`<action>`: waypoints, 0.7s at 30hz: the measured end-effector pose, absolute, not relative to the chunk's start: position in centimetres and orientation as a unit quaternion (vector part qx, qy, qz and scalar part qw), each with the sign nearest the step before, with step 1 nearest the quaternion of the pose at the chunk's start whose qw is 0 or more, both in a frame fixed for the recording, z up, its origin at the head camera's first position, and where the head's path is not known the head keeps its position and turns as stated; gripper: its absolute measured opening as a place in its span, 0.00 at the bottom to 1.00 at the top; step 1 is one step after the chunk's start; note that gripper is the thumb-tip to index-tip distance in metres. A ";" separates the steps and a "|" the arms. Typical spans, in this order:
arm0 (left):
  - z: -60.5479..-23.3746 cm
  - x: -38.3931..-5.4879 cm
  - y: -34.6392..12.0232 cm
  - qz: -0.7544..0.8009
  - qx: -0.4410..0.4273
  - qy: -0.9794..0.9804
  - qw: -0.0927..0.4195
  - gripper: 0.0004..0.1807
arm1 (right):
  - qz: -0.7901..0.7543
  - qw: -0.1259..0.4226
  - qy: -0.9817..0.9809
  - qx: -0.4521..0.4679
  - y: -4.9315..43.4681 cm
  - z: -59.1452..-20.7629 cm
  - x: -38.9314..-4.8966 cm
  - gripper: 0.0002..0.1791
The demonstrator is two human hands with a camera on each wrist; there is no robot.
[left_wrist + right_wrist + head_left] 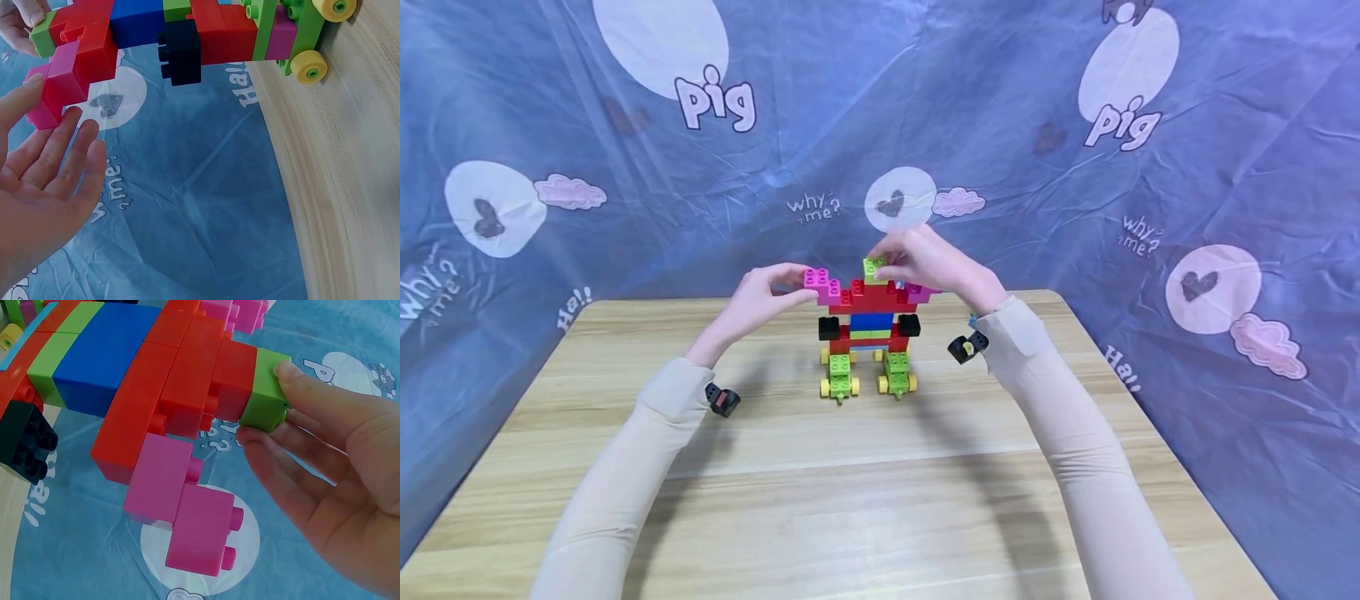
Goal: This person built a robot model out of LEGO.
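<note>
A robot-like figure of toy building bricks stands near the table's far edge, its red bricks (871, 297) stacked over a blue brick (871, 322). My left hand (760, 298) pinches the stepped pink brick (67, 70) at the figure's left shoulder, thumb on one face and fingers against another. With thumb and fingertips, my right hand (923, 260) grips the light green brick (265, 394) on top, which sits against the red brick under it. More pink bricks (203, 528) step out at the right shoulder. Black bricks (828, 328) stick out at both sides. Green wheeled bases (839, 379) carry the figure.
The wooden table (850, 517) reaches toward me. A blue printed cloth (820, 150) hangs behind it and along both sides. Small black devices (722, 400) are worn at both wrists.
</note>
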State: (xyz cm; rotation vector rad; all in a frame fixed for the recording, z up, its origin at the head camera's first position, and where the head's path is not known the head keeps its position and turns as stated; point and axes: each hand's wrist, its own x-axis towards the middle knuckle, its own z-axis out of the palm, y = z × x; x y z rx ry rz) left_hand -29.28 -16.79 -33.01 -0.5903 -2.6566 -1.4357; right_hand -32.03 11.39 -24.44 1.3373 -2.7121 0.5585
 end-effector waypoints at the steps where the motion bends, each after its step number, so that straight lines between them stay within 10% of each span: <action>1: -33.0 -29.3 -16.8 -0.465 -0.191 -0.864 0.032 0.25 | 0.182 0.033 -0.881 0.437 11.4 -24.4 -32.0 0.17; 21: -33.1 -29.3 -16.8 -0.460 -0.191 -0.867 0.031 0.26 | 0.174 0.049 -0.876 0.446 12.3 -24.4 -32.0 0.19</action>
